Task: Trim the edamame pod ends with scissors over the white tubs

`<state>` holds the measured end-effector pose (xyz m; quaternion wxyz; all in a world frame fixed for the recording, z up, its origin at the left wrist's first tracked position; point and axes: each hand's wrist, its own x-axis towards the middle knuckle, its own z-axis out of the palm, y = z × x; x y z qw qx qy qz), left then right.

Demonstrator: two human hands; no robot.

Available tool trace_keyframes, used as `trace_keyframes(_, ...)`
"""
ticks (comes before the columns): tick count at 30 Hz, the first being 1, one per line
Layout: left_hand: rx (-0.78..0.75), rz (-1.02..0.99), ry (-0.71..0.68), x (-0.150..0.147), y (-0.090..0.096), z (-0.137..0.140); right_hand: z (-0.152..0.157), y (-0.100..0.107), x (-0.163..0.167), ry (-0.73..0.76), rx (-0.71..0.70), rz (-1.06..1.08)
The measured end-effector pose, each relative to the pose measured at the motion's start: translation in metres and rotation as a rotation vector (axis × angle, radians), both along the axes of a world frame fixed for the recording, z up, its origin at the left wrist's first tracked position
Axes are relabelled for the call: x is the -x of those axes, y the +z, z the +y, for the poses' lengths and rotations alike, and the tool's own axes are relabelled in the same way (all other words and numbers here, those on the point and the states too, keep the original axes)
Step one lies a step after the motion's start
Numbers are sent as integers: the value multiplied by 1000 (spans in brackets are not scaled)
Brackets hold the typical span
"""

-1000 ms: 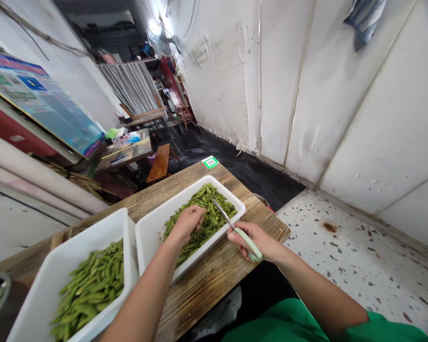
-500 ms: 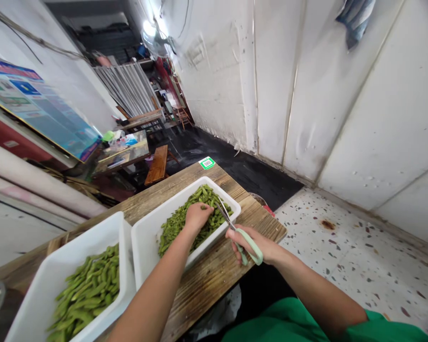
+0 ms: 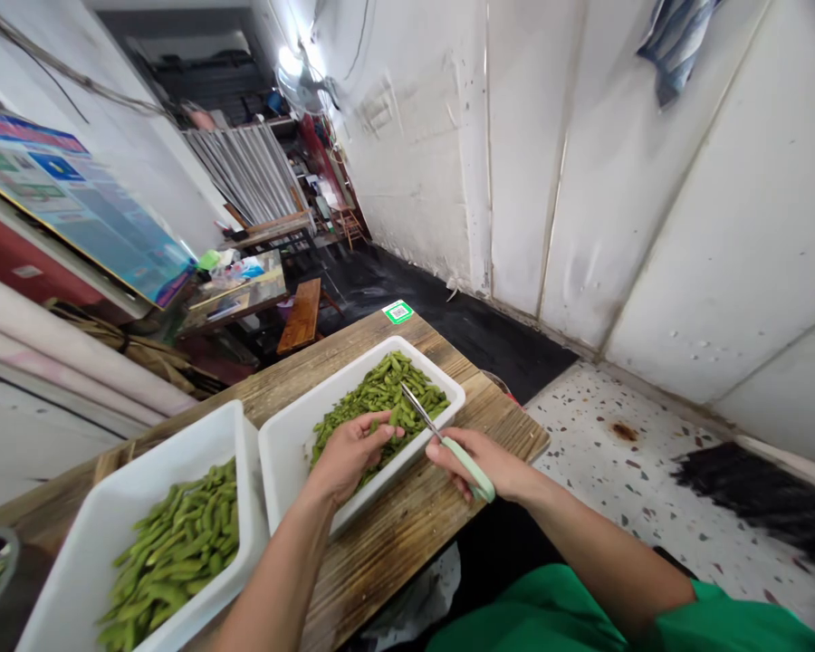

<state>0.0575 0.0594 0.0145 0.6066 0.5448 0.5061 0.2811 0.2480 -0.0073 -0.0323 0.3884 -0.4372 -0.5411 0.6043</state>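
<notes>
My right hand (image 3: 472,462) is closed round the pale green handles of a pair of scissors (image 3: 474,473), whose metal blades look closed and point away over the right white bin (image 3: 280,484). Green soybean pods (image 3: 387,376) lie heaped in that bin. Above the heap's near side, my left hand (image 3: 353,453) has its thumb and fingers brought together round a green pod (image 3: 395,416), just left of the blades. To the left, a second white bin (image 3: 88,534) holds more pods (image 3: 183,552).
Both bins stand on a wooden table (image 3: 387,543) with a green QR-code card (image 3: 397,311) at its far corner. A grey container (image 3: 6,552) is at the lower left. Beyond are a wooden bench (image 3: 302,317) and another table (image 3: 244,294); a white wall rises at right.
My left hand has drawn back toward me and left, with its fingers turned upward. The scissors' blades have come together, and their handles are closer.
</notes>
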Motion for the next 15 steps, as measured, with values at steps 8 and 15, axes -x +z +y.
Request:
trace_keyframes(8,-6,9,9,4,-3,-8,-3,7,7,63,-22,-64)
trace_keyframes(15,-1,32,23,5,-1,-12,-2,14,5,29,-176,-182)
